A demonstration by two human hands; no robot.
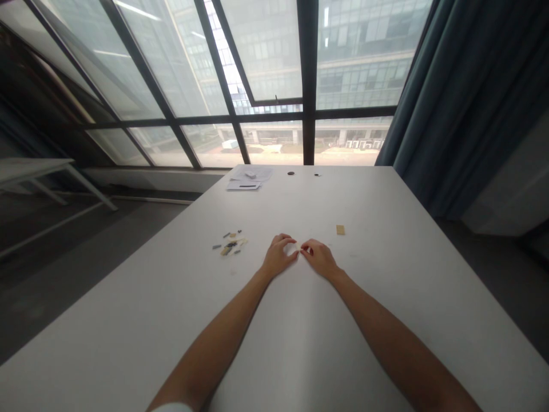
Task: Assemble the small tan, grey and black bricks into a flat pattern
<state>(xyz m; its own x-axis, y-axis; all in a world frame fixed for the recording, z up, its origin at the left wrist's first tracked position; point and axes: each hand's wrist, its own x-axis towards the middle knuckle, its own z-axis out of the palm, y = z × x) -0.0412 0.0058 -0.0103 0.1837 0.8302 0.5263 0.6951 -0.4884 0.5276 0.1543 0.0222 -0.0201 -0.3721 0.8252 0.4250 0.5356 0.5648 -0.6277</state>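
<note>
My left hand (277, 257) and my right hand (319, 259) meet over the middle of the white table (274, 320), their fingertips almost touching. A small cream-coloured piece (298, 246) shows between them, too small to tell its kind. The left thumb and fingers curve round it from the left. On the other side the right thumb and fingers are pinched together at its edge. Left of the hands lies a loose pile of small grey, black, tan and cream pieces (231, 246), which look like toy bricks. A flat tan square piece (340, 229) lies beyond my right hand.
Papers (257, 173) with a dark pen-like thing (247, 186) lie at the table's far left. Two small dark round things (290, 173) are near the far edge. Windows stand behind, a blue curtain (441, 114) hangs right, and another table (34, 166) stands left.
</note>
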